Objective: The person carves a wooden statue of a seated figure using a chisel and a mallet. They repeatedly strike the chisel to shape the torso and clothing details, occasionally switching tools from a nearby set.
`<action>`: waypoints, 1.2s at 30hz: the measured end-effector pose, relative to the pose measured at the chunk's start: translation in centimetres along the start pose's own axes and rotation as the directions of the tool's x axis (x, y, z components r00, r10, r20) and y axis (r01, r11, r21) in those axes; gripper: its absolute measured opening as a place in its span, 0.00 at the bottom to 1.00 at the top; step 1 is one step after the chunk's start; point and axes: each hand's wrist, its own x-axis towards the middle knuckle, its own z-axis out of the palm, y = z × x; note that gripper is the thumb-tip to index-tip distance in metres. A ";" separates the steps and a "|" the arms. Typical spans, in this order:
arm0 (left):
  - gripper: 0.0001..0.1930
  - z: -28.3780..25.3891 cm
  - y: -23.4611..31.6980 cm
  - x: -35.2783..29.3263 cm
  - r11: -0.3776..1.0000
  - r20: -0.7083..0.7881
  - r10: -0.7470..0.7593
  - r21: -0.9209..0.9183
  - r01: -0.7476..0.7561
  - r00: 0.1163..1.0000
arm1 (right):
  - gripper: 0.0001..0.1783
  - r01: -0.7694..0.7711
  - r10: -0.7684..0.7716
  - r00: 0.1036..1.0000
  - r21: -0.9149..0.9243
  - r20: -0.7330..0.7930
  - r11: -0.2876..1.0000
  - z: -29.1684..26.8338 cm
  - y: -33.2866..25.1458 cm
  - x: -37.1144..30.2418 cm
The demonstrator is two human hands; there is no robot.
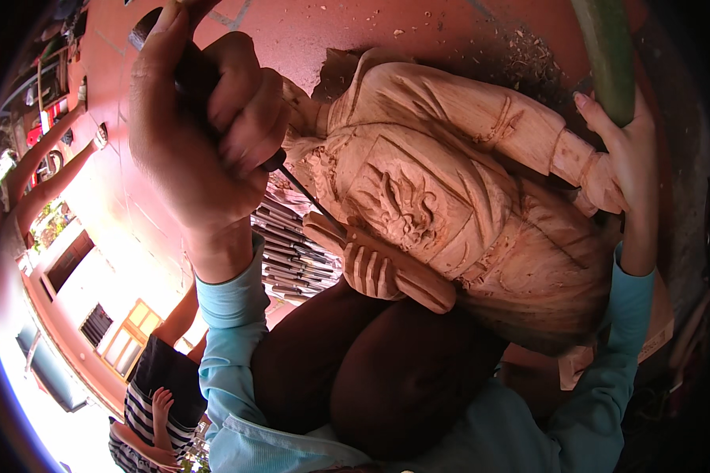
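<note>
A large carved wooden figure (481,229) in a robe lies tilted before my knees, with a relief on its chest and a small carved hand on a wooden slab (406,276). My left hand (201,150) is closed round the dark handle of a chisel (309,197). The thin blade slants down to the slab's upper end, where its tip seems to touch. On the far side of the figure, my right hand (629,158) grips the lower end of a long green rounded bar (606,55), its kind unclear. The bar's upper end is cut off by the picture's edge.
Many carving tools (292,252) lie in a row left of the figure, beside my knee. Wood shavings (532,59) are scattered on the red tiled floor (363,27). At the lower left is another person (162,394) in a striped top.
</note>
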 end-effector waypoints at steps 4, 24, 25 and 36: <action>0.25 -0.8 -0.3 0.5 0.998 0.036 -0.059 0.018 0.058 0.998 | 0.19 0.009 -0.009 1.000 0.009 0.001 1.000 0.0 -0.1 0.0; 0.18 -5.7 -1.7 0.6 0.786 0.080 0.035 -0.618 0.022 0.996 | 0.16 -0.028 0.029 0.999 0.021 -0.042 0.999 0.2 0.3 0.4; 0.18 -5.9 -1.0 0.4 0.796 0.044 0.057 -0.605 -0.018 0.997 | 0.18 -0.050 0.050 0.998 0.003 -0.028 0.999 0.0 0.3 0.4; 0.20 -4.6 -0.6 -0.3 0.950 0.127 0.007 -0.309 0.033 0.992 | 0.24 0.011 -0.010 1.000 0.046 -0.021 0.999 0.2 1.1 0.6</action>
